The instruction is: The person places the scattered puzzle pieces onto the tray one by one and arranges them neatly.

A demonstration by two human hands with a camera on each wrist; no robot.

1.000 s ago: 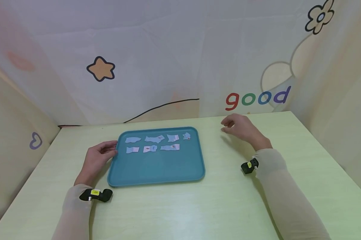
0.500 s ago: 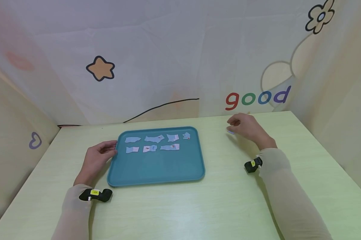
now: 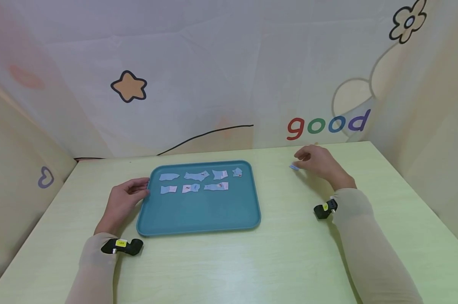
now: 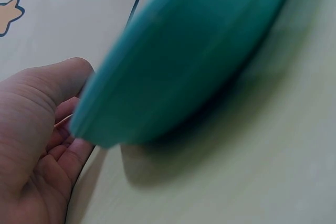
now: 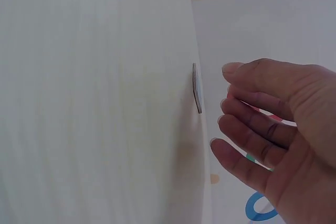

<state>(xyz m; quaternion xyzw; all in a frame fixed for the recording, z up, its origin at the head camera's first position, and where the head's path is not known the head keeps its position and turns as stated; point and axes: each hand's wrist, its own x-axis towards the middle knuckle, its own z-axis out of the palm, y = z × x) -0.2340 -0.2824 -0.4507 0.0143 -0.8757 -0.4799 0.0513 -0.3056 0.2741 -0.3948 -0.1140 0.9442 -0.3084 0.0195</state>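
Note:
My left hand (image 3: 120, 202) holds the left rim of a blue-green tray (image 3: 198, 215). In the left wrist view the thumb (image 4: 73, 74) meets that rim, while the other fingertips are partly hidden behind it. Several torn-looking light-blue picture pieces lie in two rows on the tray, among them a small one (image 3: 237, 172) at the upper right. To the right of the tray, a loose paper-like piece (image 3: 294, 167) lies on the table by my right hand (image 3: 320, 164). The right wrist view shows this flat piece (image 5: 197, 88) apart from the loosely bent fingers (image 5: 244, 163).
The pale wooden table (image 3: 229, 266) ends at the back against a hanging printed cloth (image 3: 198, 84) bearing a star and the word "good". More cloth closes in both sides. A small black camera sits on each wrist.
My right hand has moved a little to the right, away from the tray. The loose piece has come into sight beside its fingertips. My left hand and the tray have stayed put.

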